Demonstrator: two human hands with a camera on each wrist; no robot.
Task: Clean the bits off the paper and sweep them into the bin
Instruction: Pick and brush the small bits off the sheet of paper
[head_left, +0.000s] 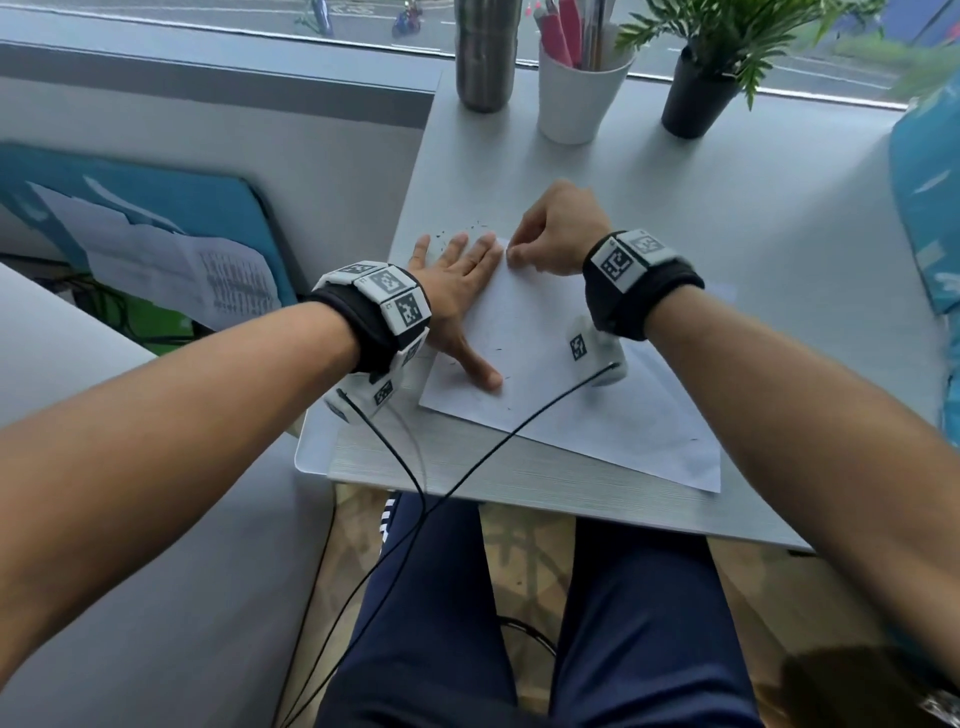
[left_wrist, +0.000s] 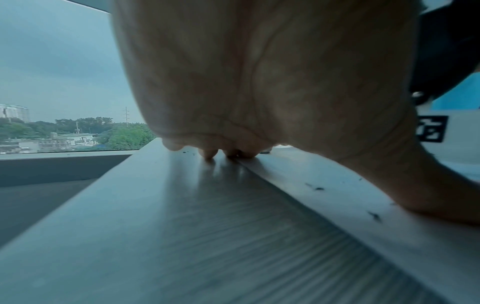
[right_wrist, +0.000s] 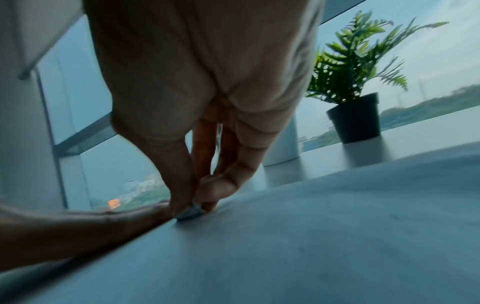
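Note:
A white paper sheet lies slantwise on the pale desk. My left hand presses flat, fingers spread, across the sheet's left edge, with the thumb on the paper. My right hand pinches the sheet's far corner between thumb and fingertips, right beside the left hand's fingers. Small dark bits are scattered on the desk just beyond the left fingertips. A few more bits lie on the paper near the thumb. No bin shows in any view.
At the desk's far edge by the window stand a steel bottle, a white cup of pens and a potted plant. Left of the desk, papers lie on a blue cushion. Wrist cables hang over the near edge.

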